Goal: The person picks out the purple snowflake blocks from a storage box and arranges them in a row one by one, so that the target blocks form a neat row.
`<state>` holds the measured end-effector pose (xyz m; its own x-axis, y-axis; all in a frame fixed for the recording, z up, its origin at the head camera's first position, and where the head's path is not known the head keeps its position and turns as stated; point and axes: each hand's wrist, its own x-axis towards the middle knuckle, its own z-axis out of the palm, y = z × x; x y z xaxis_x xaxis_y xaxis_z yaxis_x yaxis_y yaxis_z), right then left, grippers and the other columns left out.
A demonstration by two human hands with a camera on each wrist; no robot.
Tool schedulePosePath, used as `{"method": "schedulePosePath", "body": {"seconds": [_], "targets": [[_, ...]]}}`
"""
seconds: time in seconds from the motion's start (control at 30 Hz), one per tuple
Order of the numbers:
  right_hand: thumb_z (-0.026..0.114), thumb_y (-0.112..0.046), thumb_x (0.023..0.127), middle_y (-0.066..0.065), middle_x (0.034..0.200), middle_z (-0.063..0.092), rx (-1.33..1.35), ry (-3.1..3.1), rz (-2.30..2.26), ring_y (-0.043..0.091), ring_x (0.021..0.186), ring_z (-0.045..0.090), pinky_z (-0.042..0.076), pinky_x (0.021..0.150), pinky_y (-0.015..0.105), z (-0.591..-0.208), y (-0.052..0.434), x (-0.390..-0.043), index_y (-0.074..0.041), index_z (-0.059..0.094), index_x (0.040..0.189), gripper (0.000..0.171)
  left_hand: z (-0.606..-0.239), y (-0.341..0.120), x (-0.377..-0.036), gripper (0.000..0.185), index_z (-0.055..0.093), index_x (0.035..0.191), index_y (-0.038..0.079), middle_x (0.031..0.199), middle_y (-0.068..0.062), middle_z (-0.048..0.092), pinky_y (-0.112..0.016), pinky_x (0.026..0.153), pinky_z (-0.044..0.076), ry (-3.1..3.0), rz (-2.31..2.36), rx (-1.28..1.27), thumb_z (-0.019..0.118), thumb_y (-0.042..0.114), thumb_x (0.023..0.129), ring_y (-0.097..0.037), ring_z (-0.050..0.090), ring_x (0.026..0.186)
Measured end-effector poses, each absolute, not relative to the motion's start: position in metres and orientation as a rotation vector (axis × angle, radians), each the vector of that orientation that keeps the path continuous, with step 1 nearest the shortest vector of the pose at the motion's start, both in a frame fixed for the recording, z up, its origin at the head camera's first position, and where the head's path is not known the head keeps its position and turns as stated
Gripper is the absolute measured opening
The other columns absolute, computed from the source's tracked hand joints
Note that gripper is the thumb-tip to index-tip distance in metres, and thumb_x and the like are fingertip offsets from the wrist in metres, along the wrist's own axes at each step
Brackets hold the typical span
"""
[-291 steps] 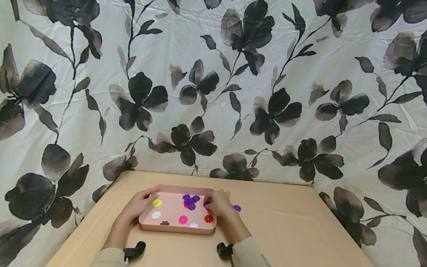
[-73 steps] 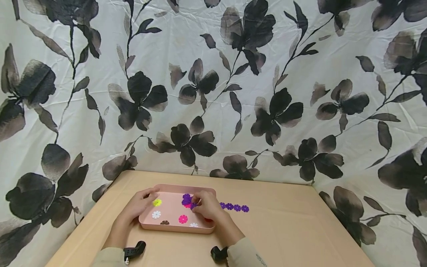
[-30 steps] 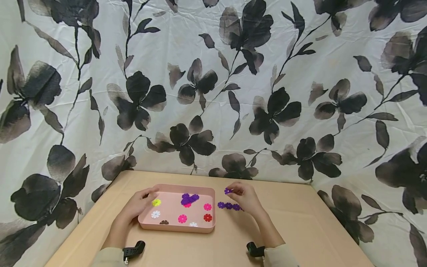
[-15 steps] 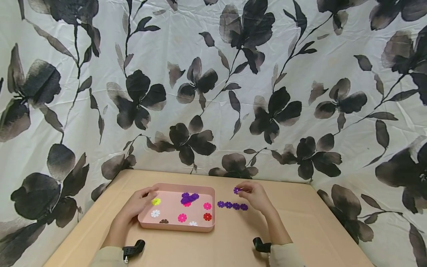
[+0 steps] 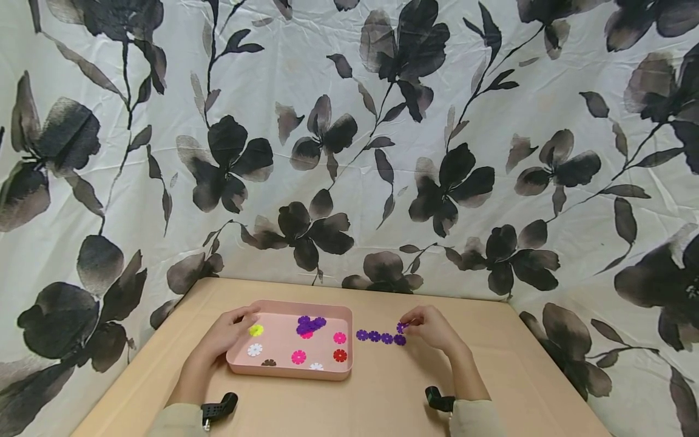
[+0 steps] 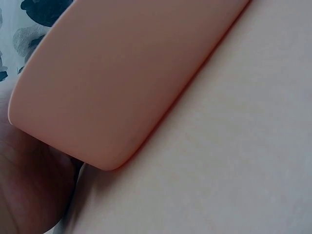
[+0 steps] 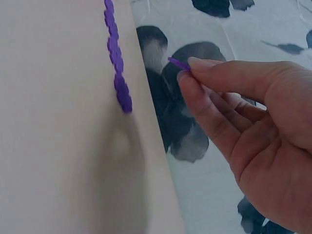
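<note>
My right hand (image 5: 431,328) pinches a thin purple scalloped disc (image 7: 176,63); my left hand (image 5: 226,334) grips a smooth pink tray (image 5: 286,371) (round-cornered) at left.

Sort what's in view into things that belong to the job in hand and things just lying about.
Part of the job, it seems:
pinched purple flower, in the right hand
row of four purple flowers on the table
purple pile
tray, held by the left hand

Apparently just lying in the tray:
yellow flower
red flower
white flowers
brown flower
</note>
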<state>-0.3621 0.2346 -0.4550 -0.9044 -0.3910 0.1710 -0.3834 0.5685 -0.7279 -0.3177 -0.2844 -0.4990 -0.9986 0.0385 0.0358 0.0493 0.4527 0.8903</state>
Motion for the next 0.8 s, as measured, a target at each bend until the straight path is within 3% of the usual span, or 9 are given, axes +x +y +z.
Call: {"method": "schedulePosePath", "body": {"seconds": [0.43, 0.8], "targets": [[0.067, 0.01, 0.086, 0.01, 0.097, 0.078, -0.556, 2.821, -1.188, 0.016, 0.087, 0.067, 0.057, 0.08, 0.03, -0.474, 0.253, -0.358, 0.0, 0.08, 0.102, 0.022, -0.499, -0.287, -0.316, 0.054, 0.049, 0.155, 0.009, 0.164, -0.017, 0.041, -0.063, 0.126, 0.023, -2.678, -1.638, -0.083, 0.055, 0.035, 0.109, -0.043, 0.028, 0.157], [0.076, 0.004, 0.089, 0.012, 0.096, 0.075, -0.439, 2.717, -1.252, 0.018, 0.077, 0.058, 0.049, 0.06, 0.023, -0.485, 0.254, -0.35, 0.0, 0.078, 0.105, 0.017, -0.498, -0.29, -0.315, 0.056, 0.048, 0.156, 0.009, 0.164, -0.019, 0.04, -0.065, 0.126, 0.022, -2.696, -1.637, -0.077, 0.055, 0.038, 0.109, -0.044, 0.028, 0.156]]}}
